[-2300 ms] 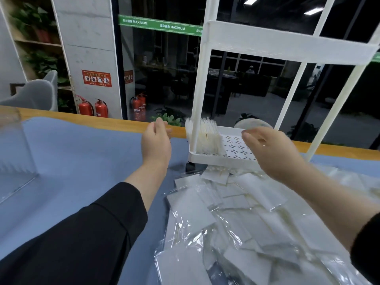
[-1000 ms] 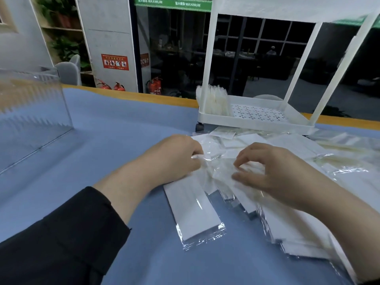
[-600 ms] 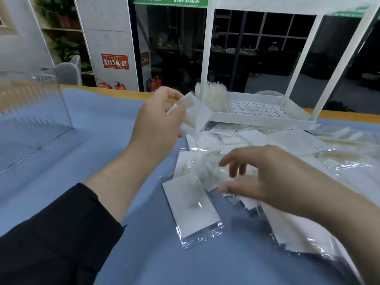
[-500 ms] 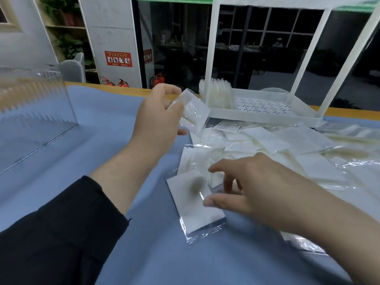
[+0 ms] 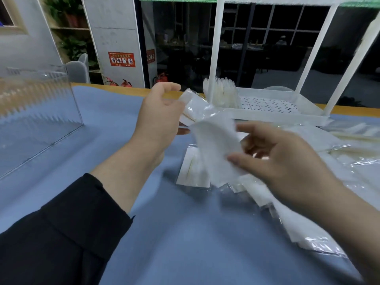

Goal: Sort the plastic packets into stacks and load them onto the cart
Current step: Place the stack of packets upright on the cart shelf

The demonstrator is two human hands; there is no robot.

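While my left hand (image 5: 159, 120) pinches a small clear plastic packet (image 5: 193, 106), my right hand's (image 5: 281, 161) grip holds a larger white packet (image 5: 216, 149) raised over the blue tabletop (image 5: 185, 233). Beyond them, the white cart's perforated lower tray (image 5: 271, 114) holds one upright stack of packets (image 5: 223, 92). Loose packets (image 5: 308, 212), too overlapped to count, lie below my right hand. One clear acrylic box (image 5: 35, 112) stands at left.

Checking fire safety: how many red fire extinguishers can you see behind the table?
3: two side by side below the red sign, one further right by the dark doorway. Others may be hidden behind the left hand.
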